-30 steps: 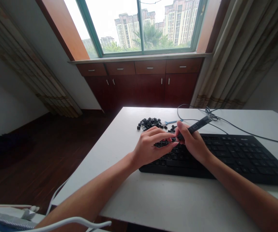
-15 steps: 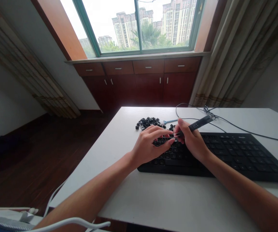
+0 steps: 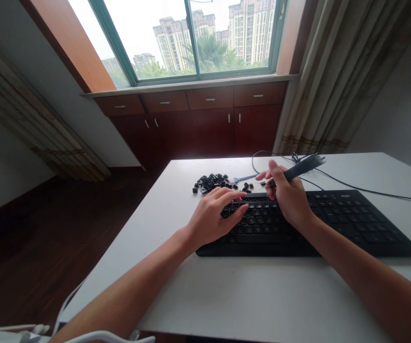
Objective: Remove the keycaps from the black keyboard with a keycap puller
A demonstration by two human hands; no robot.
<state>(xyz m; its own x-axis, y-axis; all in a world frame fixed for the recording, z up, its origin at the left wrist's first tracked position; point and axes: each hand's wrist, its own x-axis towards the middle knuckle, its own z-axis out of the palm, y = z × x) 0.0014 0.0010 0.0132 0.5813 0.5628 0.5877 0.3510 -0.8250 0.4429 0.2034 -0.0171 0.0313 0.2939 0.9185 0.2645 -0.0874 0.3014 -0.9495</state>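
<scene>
A black keyboard [image 3: 334, 228] lies across the white table, with bare switch sockets showing at its left part and keycaps on its right part. My left hand [image 3: 214, 214] rests over its left end, thumb and fingers apart, holding nothing. Above the keyboard's middle, my right hand [image 3: 289, 193] grips a black keycap puller [image 3: 303, 166], whose brush end points up and right. Its thin wires show faintly near the fingertips. Just beyond them is a loose black keycap [image 3: 263, 183] on the table. A pile of black keycaps [image 3: 214, 181] sits behind my left hand.
A blue-handled brush [image 3: 246, 178] lies beside the pile. The black cable [image 3: 366, 186] runs along the table's back and off to the right. Past the white table's [image 3: 262, 295] far edge stand red-brown cabinets [image 3: 191, 133] under a window.
My right hand has lifted away from my left hand, and the puller's wires have left my left fingers. A loose keycap now shows near my right fingertips. The whole view has shifted slightly.
</scene>
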